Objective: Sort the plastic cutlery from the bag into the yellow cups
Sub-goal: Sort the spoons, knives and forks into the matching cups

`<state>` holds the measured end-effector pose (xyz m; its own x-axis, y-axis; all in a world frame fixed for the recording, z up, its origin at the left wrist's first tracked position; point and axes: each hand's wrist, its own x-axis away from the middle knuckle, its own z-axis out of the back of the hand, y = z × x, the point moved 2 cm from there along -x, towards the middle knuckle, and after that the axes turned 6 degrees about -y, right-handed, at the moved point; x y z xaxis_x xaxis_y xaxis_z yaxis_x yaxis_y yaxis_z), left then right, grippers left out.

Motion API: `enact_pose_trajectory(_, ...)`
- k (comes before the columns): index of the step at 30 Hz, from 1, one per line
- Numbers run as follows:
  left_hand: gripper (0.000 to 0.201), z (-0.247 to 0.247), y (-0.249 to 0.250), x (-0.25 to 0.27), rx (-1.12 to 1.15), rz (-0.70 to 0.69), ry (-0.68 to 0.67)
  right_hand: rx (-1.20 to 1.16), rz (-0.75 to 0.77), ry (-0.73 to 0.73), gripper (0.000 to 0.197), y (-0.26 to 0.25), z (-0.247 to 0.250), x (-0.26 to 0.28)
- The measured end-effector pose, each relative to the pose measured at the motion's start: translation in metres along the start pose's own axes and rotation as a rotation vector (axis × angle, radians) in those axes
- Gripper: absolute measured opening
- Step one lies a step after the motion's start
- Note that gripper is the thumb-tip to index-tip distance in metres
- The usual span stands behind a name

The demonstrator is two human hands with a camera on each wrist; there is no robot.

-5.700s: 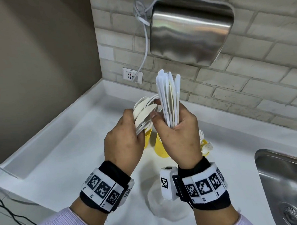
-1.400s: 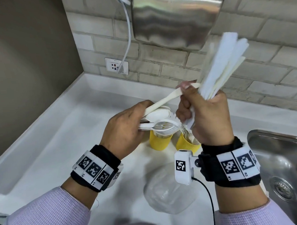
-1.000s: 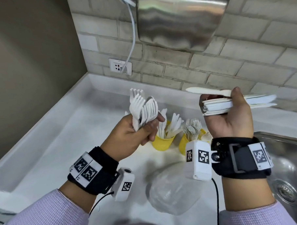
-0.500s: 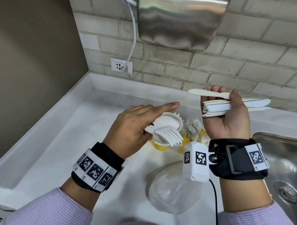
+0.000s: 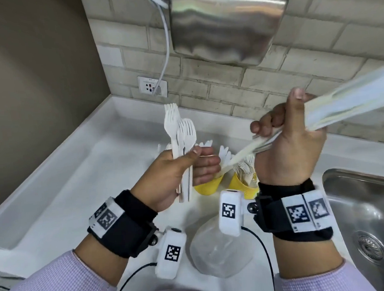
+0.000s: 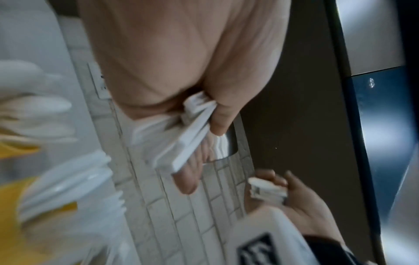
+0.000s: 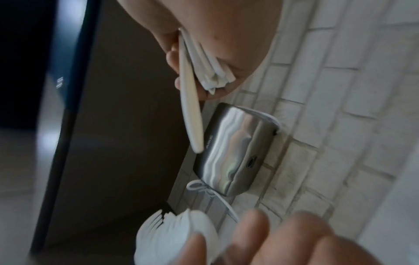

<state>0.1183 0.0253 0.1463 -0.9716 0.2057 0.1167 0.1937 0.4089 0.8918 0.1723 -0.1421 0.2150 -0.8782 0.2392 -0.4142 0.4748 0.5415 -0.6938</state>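
White plastic forks (image 5: 180, 132) upright in left hand (image 5: 177, 174), fingers clenched round handles, frame centre. Right hand (image 5: 290, 150) grips cutlery bundle (image 5: 343, 103), upper right. Yellow cups (image 5: 207, 185) on worktop (image 5: 78, 183) btwn wrists.

The forks (image 5: 181, 132) are thin white plastic with a dull sheen. The cups (image 5: 207, 185) are matt yellow. The hand dryer (image 5: 227, 25) at the top of the frame is brushed metal with rippled reflections; the sink (image 5: 365, 214) at lower right is glossy steel. The counter (image 5: 78, 183) is smooth white, the wall (image 5: 315, 74) rough pale brick, the bag (image 5: 215, 252) clear, crinkled plastic.
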Motion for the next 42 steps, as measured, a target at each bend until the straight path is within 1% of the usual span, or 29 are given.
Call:
enact_pose_trajectory(2, 0.037, -0.003, -0.004, -0.002, 0.09, 0.079, -0.028, 0.116, 0.093, -0.096, 0.02, 0.001, -0.011, 0.008)
enact_pose_trajectory(4, 0.036, -0.008, -0.006, -0.004, 0.162, 0.126, -0.059, 0.22, 0.106, -0.16, 0.019, 0.006, -0.018, 0.017)
enact_pose_trajectory(7, 0.025, -0.01, -0.006, -0.008, 0.221, 0.104, -0.065, 0.336, 0.009, -0.22, 0.018, 0.027, -0.021, 0.036)
enact_pose_trajectory(8, 0.026, -0.009, -0.005, -0.01, 0.225, 0.095, -0.054, 0.373, -0.03, -0.241, 0.019, 0.035, -0.02, 0.041)
enact_pose_trajectory(9, 0.032, -0.008, -0.006, -0.011, 0.226, 0.089, -0.045, 0.42, -0.065, -0.262, 0.02, 0.043, -0.017, 0.045)
enact_pose_trajectory(11, 0.045, -0.005, -0.008, -0.012, 0.232, 0.088, -0.03, 0.481, -0.13, -0.297, 0.014, 0.053, -0.013, 0.049)
enact_pose_trajectory(12, 0.046, -0.004, -0.009, -0.012, 0.24, 0.093, -0.021, 0.49, -0.154, -0.308, 0.013, 0.056, -0.012, 0.049)
enact_pose_trajectory(15, 0.037, 0.0, -0.014, -0.012, 0.259, 0.117, -0.002, 0.484, -0.188, -0.339, 0.009, 0.06, -0.009, 0.049)
enact_pose_trajectory(18, 0.037, 0.002, -0.016, -0.014, 0.269, 0.127, -0.013, 0.47, -0.182, -0.361, 0.014, 0.058, -0.01, 0.049)
enact_pose_trajectory(21, 0.037, -0.002, -0.014, -0.015, 0.276, 0.099, -0.049, 0.457, -0.196, -0.354, 0.014, 0.059, -0.012, 0.049)
enact_pose_trajectory(23, 0.037, -0.004, -0.012, -0.013, 0.249, 0.083, -0.061, 0.456, -0.196, -0.352, 0.024, 0.059, -0.012, 0.049)
enact_pose_trajectory(25, 0.026, -0.003, -0.014, -0.011, 0.198, 0.082, -0.025, 0.443, -0.182, -0.341, 0.038, 0.058, -0.009, 0.049)
enact_pose_trajectory(27, 0.026, 0.0, -0.016, -0.01, 0.134, 0.042, 0.048, 0.41, -0.167, -0.296, 0.045, 0.054, -0.007, 0.048)
enact_pose_trajectory(29, 0.021, 0.004, -0.017, -0.009, 0.059, -0.007, 0.136, 0.364, -0.154, -0.245, 0.043, 0.052, -0.004, 0.042)
enact_pose_trajectory(31, 0.022, 0.009, -0.016, -0.006, -0.027, -0.032, 0.221, 0.341, -0.146, -0.209, 0.041, 0.051, 0.002, 0.035)
enact_pose_trajectory(33, 0.022, 0.016, -0.015, -0.002, -0.115, -0.046, 0.289, 0.348, -0.144, -0.183, 0.044, 0.052, 0.013, 0.027)
enact_pose_trajectory(35, 0.021, 0.024, -0.014, 0.001, -0.183, -0.075, 0.342, 0.356, -0.158, -0.132, 0.041, 0.056, 0.027, 0.022)
enact_pose_trajectory(37, 0.019, 0.028, -0.012, 0.002, -0.22, -0.095, 0.368, 0.375, -0.19, -0.061, 0.035, 0.063, 0.039, 0.019)
enact_pose_trajectory(39, 0.019, 0.029, -0.011, 0.003, -0.224, -0.091, 0.359, 0.419, -0.23, -0.007, 0.033, 0.073, 0.05, 0.02)
enact_pose_trajectory(41, 0.021, 0.028, -0.01, 0.005, -0.237, -0.085, 0.336, 0.442, -0.262, 0.001, 0.031, 0.085, 0.056, 0.024)
enact_pose_trajectory(42, 0.025, 0.028, -0.01, 0.005, -0.249, -0.085, 0.328, 0.451, -0.273, -0.009, 0.03, 0.09, 0.057, 0.027)
